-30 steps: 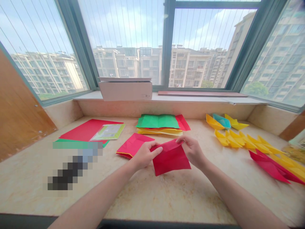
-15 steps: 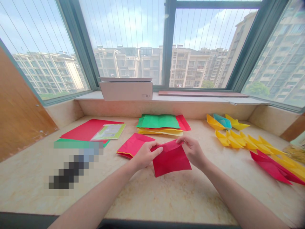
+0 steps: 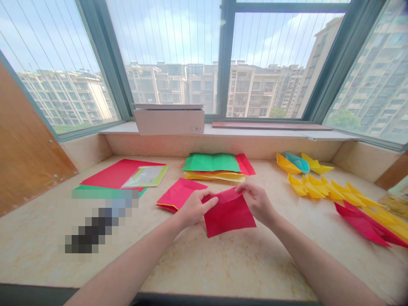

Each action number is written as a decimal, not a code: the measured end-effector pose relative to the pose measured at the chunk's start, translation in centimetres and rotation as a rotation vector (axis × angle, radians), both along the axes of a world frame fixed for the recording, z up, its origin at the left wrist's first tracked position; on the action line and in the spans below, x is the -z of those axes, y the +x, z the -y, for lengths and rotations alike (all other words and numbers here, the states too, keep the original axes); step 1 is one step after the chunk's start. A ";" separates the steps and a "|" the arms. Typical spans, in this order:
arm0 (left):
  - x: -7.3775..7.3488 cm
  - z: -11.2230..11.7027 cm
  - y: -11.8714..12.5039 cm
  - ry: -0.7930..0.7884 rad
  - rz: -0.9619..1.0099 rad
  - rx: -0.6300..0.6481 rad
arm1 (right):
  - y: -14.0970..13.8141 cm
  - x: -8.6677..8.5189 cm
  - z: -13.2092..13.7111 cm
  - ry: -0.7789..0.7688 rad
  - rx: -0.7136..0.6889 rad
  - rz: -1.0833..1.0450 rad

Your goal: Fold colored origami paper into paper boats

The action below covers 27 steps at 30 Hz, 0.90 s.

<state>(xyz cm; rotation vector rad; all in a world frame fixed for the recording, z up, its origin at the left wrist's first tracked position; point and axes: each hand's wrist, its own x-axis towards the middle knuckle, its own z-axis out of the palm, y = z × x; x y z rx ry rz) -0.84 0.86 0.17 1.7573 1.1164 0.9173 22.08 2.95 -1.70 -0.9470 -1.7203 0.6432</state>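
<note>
Marble counter (image 3: 223, 263) under bay window (image 3: 178, 55), left hand (image 3: 193, 208), right hand (image 3: 259, 203) pinching red paper (image 3: 228, 214)

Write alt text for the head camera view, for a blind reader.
Two bare hands, left hand and right hand, pinch the far edge of a folded red paper on a marble counter, with yellow paper boats to the right.

Both bare forearms reach forward, left hand (image 3: 193, 208) and right hand (image 3: 259, 202) close together, fingers pinched shut.
</note>
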 end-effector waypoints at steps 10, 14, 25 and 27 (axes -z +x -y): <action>0.0 0.0 0.0 0.003 -0.019 0.010 | 0.0 0.0 0.0 -0.001 -0.004 0.012; -0.1 0.1 0.0 0.007 -0.015 0.003 | 0.0 0.0 0.0 0.006 -0.013 0.019; -0.2 0.2 0.0 0.006 -0.020 0.013 | 0.2 -0.4 0.0 0.021 -0.009 0.039; -0.2 0.2 0.0 0.010 -0.007 0.015 | 0.2 -0.4 0.0 0.017 -0.012 0.023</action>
